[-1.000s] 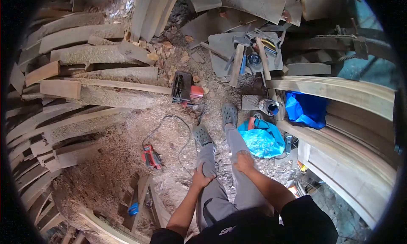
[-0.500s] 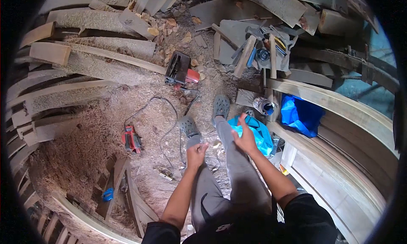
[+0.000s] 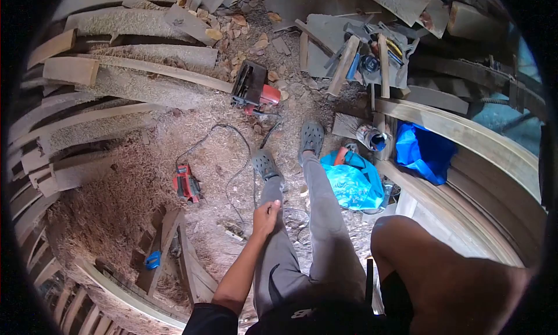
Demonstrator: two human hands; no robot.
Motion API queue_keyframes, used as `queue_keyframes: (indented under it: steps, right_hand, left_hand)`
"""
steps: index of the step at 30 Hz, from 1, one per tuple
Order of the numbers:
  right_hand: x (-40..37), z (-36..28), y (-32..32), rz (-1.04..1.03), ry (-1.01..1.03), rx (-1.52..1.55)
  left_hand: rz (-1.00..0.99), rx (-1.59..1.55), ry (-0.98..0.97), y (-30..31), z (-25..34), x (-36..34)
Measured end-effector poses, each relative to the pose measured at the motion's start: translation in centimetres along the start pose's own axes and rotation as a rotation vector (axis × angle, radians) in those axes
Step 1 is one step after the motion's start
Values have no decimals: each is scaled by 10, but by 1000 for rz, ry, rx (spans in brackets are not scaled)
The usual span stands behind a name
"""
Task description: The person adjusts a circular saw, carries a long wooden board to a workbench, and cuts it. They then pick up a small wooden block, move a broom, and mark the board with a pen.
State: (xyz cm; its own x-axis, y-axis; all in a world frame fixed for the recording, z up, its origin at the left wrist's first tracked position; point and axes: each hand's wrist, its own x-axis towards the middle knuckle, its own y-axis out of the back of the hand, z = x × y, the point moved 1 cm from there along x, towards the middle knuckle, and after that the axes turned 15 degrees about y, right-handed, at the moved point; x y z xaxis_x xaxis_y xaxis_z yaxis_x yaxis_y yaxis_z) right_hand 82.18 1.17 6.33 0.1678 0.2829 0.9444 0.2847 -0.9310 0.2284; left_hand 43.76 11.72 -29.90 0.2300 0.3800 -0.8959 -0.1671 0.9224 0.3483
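a woodworking workshop, rough and set straight on the ground. the floor [image 3: 116, 213] is buried in sawdust and shavings. curved sawn planks [image 3: 133, 88] lie stacked in rows on the left, and a long bent timber frame [image 3: 465, 138] runs along the right. a large red power tool [image 3: 256, 92] and a smaller red power tool [image 3: 186, 182] sit in the dust, a power cable [image 3: 224, 126] trailing between them. hand tools [image 3: 372, 59] lie heaped on a board.

Rough matt wood planks [image 3: 145, 56], glossy plastic bag [image 3: 354, 186], cloth trousers [image 3: 325, 218].
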Motion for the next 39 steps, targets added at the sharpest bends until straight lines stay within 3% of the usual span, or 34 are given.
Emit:
queue_keyframes:
  steps: [22, 26, 29, 31, 34, 35, 37, 39]
  right_hand:
    - [-27, -8, 93, 21, -133, -130]
    - [-38, -2, 94, 56, -194, -148]
    - [-71, 3, 86, 125, -358, -198]
    - [-118, 2, 66, 116, -706, -280]
    - [-210, -9, 12, -129, -1450, -192]
    - [-227, -20, -8, -120, -1559, -64]
    - [-304, -92, 7, -730, -1450, -99]
    - [-370, -168, 34, -1126, -1438, 168]
  left_hand:
    - [-177, 33, 51, -25, 36, 18]
    - [-177, 19, 130, -27, 41, 24]
    - [-192, -2, 221, -23, 38, 24]
    - [-145, -97, 253, -17, 55, 12]
    - [-82, -208, 173, -8, 25, 9]
    - [-86, -224, 180, -4, 19, 3]
    - [12, -182, 212, 6, 9, -10]
    - [-1, -171, 213, 11, -3, -20]
